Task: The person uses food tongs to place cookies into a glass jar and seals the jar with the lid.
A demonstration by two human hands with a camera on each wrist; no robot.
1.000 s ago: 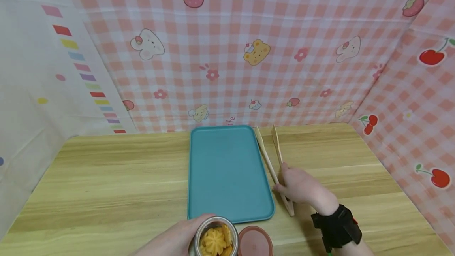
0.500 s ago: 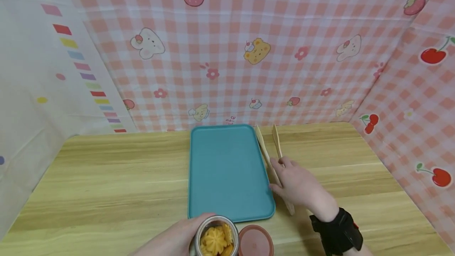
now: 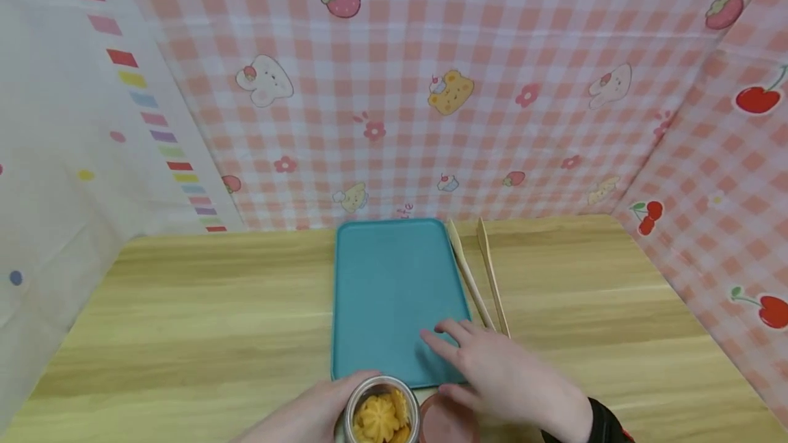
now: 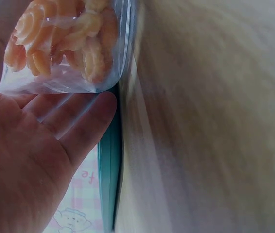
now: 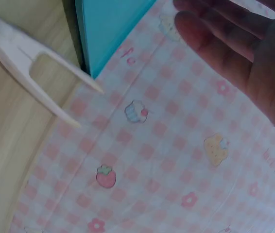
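My left hand (image 3: 310, 407) holds a clear jar (image 4: 124, 41) with a metal rim, thumb on one side and fingers on the other. Flower-shaped golden cookies (image 3: 378, 419) fill it. My right hand (image 3: 505, 378) hovers with spread fingers over the near right corner of the teal tray (image 3: 394, 292), holding nothing. Partly under that hand is a round reddish-brown lid (image 3: 448, 422) beside the jar. Wooden tongs (image 3: 474, 286) lie along the tray's right side, their near end hidden by the right hand; the right wrist view shows the tongs (image 5: 18, 53) apart from the fingers.
The wood-grain table (image 3: 203, 333) stretches to both sides of the tray. A pink checked cloth (image 3: 400, 87) hangs along the back edge, with a cherry-print cloth (image 3: 726, 224) on the right and a white one (image 3: 61, 122) on the left.
My right hand has let go of the tongs and moved left and toward me, over the tray corner and lid. The left hand keeps holding the jar in place. The view has shifted slightly.
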